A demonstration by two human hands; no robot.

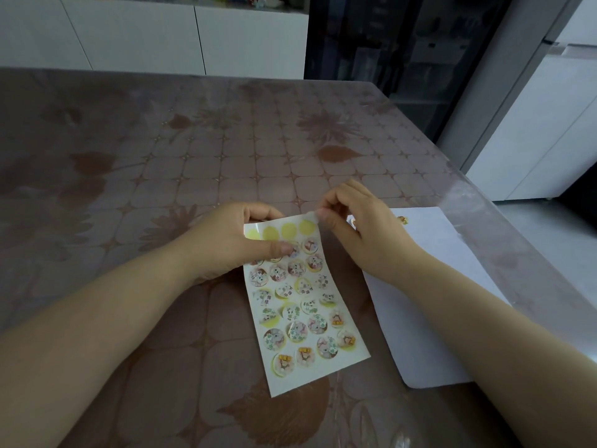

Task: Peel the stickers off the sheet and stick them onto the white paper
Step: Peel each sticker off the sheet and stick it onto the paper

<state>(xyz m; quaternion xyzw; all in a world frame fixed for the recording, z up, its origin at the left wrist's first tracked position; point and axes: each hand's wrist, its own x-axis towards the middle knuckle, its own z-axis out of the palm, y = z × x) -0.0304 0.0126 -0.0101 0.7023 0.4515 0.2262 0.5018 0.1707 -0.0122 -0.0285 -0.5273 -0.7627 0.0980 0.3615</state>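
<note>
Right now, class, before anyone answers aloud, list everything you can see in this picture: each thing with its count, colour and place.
sticker sheet: one, white with many round cartoon stickers, middle of the table, top end lifted
empty circles: four, yellow, sheet's top row
white paper: one, white, on the table right of the sheet
placed stickers: at least two, paper's far edge, one partly hidden by a hand
table: one, brown flower-patterned cover
cabinets: white, behind the table
dark cabinet: one, black, back right
left hand: grips the sheet's top
right hand: pinches the sheet's top right corner
</note>
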